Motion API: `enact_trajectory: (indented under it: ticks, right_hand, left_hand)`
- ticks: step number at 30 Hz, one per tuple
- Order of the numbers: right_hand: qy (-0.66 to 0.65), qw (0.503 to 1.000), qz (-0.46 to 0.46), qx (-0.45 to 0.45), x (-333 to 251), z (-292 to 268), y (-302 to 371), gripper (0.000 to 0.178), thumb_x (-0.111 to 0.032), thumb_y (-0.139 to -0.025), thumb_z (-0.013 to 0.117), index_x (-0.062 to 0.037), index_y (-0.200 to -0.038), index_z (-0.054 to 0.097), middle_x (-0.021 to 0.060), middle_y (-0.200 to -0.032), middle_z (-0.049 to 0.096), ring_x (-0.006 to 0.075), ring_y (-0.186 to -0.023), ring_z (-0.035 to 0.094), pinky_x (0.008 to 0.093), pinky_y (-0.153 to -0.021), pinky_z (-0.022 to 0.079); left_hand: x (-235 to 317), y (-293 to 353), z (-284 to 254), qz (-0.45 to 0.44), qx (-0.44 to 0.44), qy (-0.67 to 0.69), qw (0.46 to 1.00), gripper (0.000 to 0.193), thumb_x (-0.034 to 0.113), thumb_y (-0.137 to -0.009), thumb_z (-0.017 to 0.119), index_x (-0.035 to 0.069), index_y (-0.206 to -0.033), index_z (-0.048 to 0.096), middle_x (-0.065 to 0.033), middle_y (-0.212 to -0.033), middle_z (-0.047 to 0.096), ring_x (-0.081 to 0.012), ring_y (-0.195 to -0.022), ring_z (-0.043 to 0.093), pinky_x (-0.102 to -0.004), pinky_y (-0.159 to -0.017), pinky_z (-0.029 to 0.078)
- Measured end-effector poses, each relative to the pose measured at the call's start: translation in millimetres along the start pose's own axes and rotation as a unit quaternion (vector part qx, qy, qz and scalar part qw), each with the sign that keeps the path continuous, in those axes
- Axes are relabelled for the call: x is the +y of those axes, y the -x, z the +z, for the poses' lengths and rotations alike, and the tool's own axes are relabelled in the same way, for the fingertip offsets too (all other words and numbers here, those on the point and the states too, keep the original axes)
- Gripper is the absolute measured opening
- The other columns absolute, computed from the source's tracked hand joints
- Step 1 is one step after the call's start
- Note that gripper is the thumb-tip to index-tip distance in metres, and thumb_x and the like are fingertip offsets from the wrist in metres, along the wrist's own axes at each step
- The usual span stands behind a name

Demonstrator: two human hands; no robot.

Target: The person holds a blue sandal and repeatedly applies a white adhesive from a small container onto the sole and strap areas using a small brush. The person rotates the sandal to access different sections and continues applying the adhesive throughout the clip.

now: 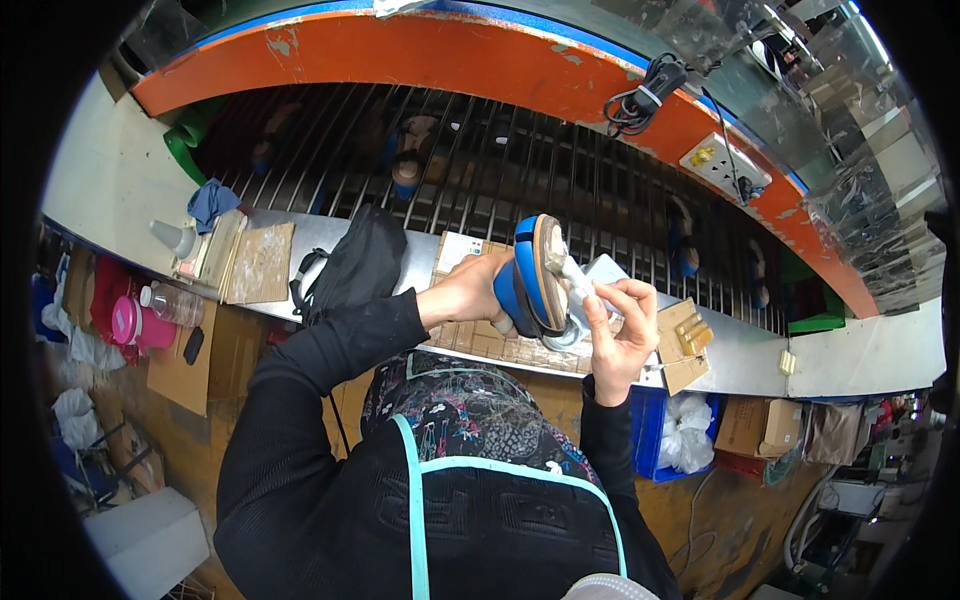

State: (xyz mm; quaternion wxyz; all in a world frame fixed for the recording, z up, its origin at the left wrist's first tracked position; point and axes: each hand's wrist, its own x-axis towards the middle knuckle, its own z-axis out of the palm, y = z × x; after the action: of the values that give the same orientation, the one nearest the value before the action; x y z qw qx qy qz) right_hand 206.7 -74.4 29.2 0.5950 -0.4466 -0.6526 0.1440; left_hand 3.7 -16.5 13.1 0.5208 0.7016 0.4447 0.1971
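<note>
A: Where is the shoe?
B: The blue shoe [527, 275] is held up above the middle of the surface [419, 258], one rounded end tilted upward; its tan sole faces right.

A: And each hand?
B: The left hand [470, 290] is clasped around the shoe from the left; the right hand [622, 330] has thumb and forefinger pinching a pale slender thing [574, 275] beside the sole, its other fingers curled loosely; I cannot tell what that thing is.

A: What lies near them?
B: Flat cardboard [490, 342] is on the surface below the shoe; to the left are a black bag [362, 255] and, farther left, a worn brown board [262, 262]; to the right is a yellowish block [693, 336].

A: And farther off?
B: On the far side, shoes [405, 175] sit among a row of metal bars [345, 130]; beyond those runs a chipped orange beam [420, 52], with a coiled black cable [640, 103] at its right; near right, below the surface, a blue crate [648, 425] holds clear plastic bags [688, 440].
</note>
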Motion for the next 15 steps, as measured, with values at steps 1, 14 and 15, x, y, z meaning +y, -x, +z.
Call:
enact_trajectory:
  ticks: [1,14,15]
  right_hand:
    - [-0.001,1.000,0.000,-0.003,2,0,0,0.020,-0.001,-0.077,0.076,-0.0029,-0.097,0.072,0.0043,-0.092,0.055,0.0092,-0.072,0.051,0.0210,-0.061,0.042]
    - [-0.027,0.999,0.025,-0.017,22,2,-4,0.018,-0.003,-0.077,0.077,-0.0023,-0.095,0.073,0.0047,-0.092,0.056,0.0101,-0.073,0.052,0.0217,-0.061,0.043]
    - [-0.028,0.999,0.029,-0.017,23,2,-4,0.018,-0.004,-0.077,0.077,-0.0021,-0.094,0.073,0.0047,-0.092,0.057,0.0102,-0.073,0.052,0.0219,-0.062,0.043]
  left_hand:
    - [0,0,0,-0.008,-0.016,0.011,1.000,0.054,0.000,-0.052,0.088,0.002,-0.102,0.068,-0.0100,-0.099,0.071,-0.0203,-0.096,0.066,-0.0318,-0.090,0.049]
    - [-10,-6,1,-0.068,-0.148,0.169,0.972,0.067,-0.004,-0.052,0.087,-0.002,-0.114,0.063,-0.0145,-0.105,0.070,-0.0212,-0.098,0.066,-0.0320,-0.092,0.050]
    - [-10,-6,1,-0.075,-0.157,0.183,0.968,0.067,-0.004,-0.052,0.087,-0.002,-0.114,0.063,-0.0148,-0.105,0.070,-0.0212,-0.098,0.066,-0.0320,-0.092,0.050]
